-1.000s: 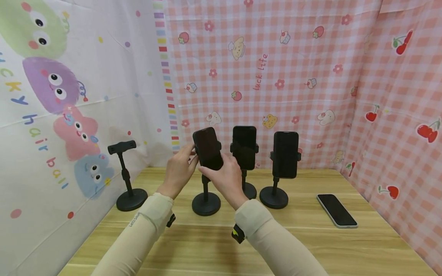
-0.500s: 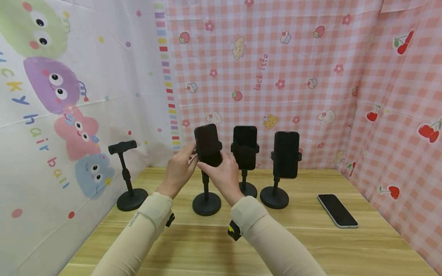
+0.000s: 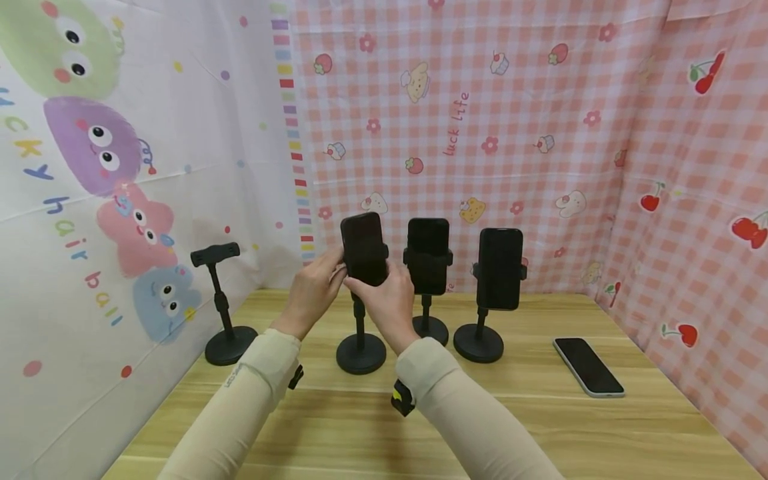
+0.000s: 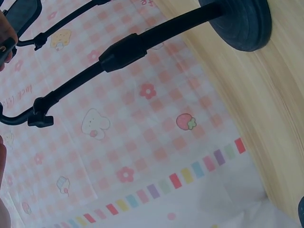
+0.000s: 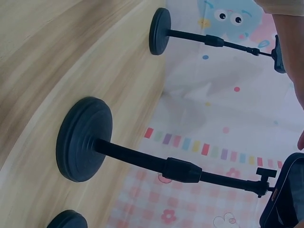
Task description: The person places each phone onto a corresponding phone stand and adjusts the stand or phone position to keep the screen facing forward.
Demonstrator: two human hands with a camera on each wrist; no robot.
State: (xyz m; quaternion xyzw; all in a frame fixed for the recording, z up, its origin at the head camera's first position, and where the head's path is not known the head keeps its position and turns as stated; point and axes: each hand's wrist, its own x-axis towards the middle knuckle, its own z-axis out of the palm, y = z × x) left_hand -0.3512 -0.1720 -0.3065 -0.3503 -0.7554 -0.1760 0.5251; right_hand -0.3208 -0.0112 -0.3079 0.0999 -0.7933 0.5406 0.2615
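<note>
A black smartphone (image 3: 365, 247) stands upright, slightly tilted, in the clamp of a black phone stand (image 3: 361, 353). My right hand (image 3: 387, 297) grips its lower part, thumb across the bottom front and fingers at the right edge. At the left edge, my left hand (image 3: 313, 290) holds the clamp, its fingertips partly hidden behind the phone. One clamp arm shows at the phone's right side. In the left wrist view the stand's pole (image 4: 123, 51) crosses the picture. The phone's lower corner (image 5: 285, 194) appears at the edge of the right wrist view.
To the right, two more stands hold phones, one phone (image 3: 428, 257) and another phone (image 3: 500, 270). A stand without a phone (image 3: 231, 345) is at the left. One phone with a light frame (image 3: 588, 367) lies flat on the wooden table (image 3: 516, 420). Patterned cloths (image 3: 510, 100) hang around it.
The phone has risen a little in the clamp and straightened slightly. My right hand has shifted slightly up and left with it; my left hand stays at the clamp's left side.
</note>
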